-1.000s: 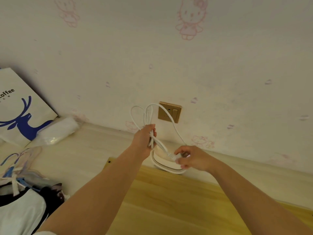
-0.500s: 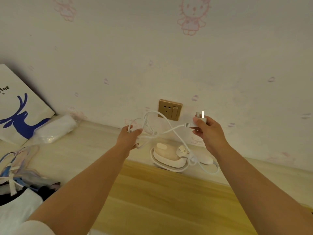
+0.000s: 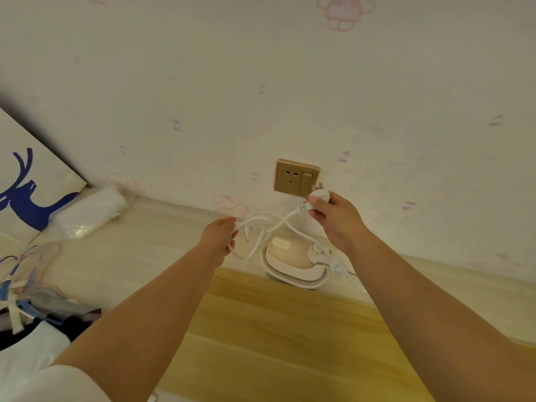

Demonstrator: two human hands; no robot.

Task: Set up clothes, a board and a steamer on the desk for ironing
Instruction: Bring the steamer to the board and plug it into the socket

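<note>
We pinched the plug (image 3: pixel 318 196) in our right hand (image 3: pixel 336 219) just beside the wall socket (image 3: pixel 296 177), while our left hand (image 3: pixel 219 236) gripped the looped cord (image 3: pixel 261 227) below it.

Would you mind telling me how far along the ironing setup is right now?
Done: the clothes, wooden board and steamer are on the desk. In hand: the right hand holds the plug beside the wall socket, while the left hand holds the slack cord. Left: the plug is not yet in.
</note>
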